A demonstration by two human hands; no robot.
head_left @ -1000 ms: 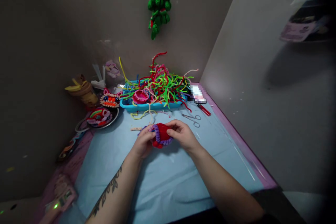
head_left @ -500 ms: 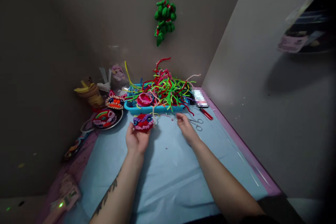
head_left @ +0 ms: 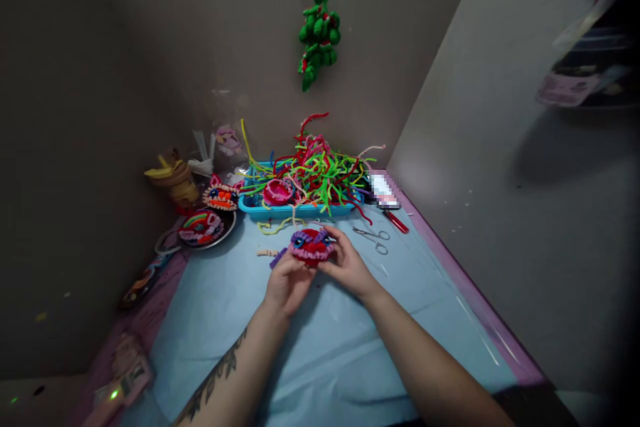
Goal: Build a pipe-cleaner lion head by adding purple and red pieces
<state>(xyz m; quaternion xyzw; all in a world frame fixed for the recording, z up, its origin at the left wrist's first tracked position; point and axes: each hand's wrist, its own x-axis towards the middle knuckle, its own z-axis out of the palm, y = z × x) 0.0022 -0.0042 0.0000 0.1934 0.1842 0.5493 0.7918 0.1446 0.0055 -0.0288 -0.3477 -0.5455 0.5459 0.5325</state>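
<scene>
Both hands hold a small red and purple pipe-cleaner figure (head_left: 311,245) with two blue eyes, upright above the light blue table cover (head_left: 320,340). My left hand (head_left: 289,280) grips it from below and the left, fingers curled under it. From the right, my right hand (head_left: 347,263) pinches its side. A short beige pipe-cleaner piece (head_left: 266,253) and a purple bit lie just left of the figure.
A blue tray (head_left: 295,207) heaped with coloured pipe cleaners stands behind the hands. Small scissors (head_left: 374,237) and a red tool (head_left: 397,221) lie to the right. Finished figures and a plate (head_left: 203,228) sit at the left. A green ornament (head_left: 317,33) hangs on the wall.
Half a second ago my left hand alone held the figure near the tray, the right hand free by the scissors. Now the figure is back at the centre, face toward me, in both hands.
</scene>
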